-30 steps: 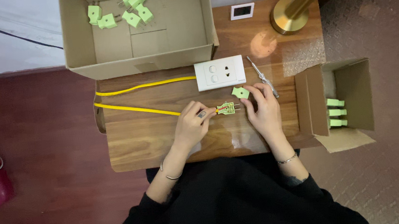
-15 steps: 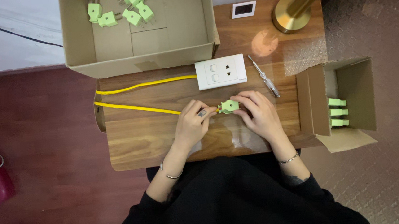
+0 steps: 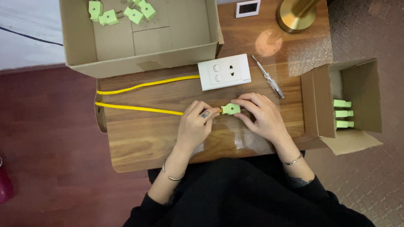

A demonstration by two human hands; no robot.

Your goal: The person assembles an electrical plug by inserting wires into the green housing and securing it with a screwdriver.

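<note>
setting: a room in a home, used as a makeshift assembly spot. evidence: small wooden table (image 3: pixel 156 146) of side-table kind, standing between dark red floor (image 3: pixel 49 188) and brown patterned carpet (image 3: pixel 399 179). brass lamp base (image 3: pixel 299 12) with a glowing shade at the top edge, throwing a warm spot on the wood. no bench, no vice, no racks. stock kept in plain cardboard: large open box (image 3: pixel 145 60) with loose green plugs (image 3: pixel 126 9), smaller box (image 3: pixel 349 97) on its side with plugs in a row. white wall-socket plate (image 3: pixel 224 72), yellow cable (image 3: pixel 142 87) and a tester screwdriver (image 3: pixel 269 77) lie on the table. light electrical piecework, domestic surroundings.
</note>
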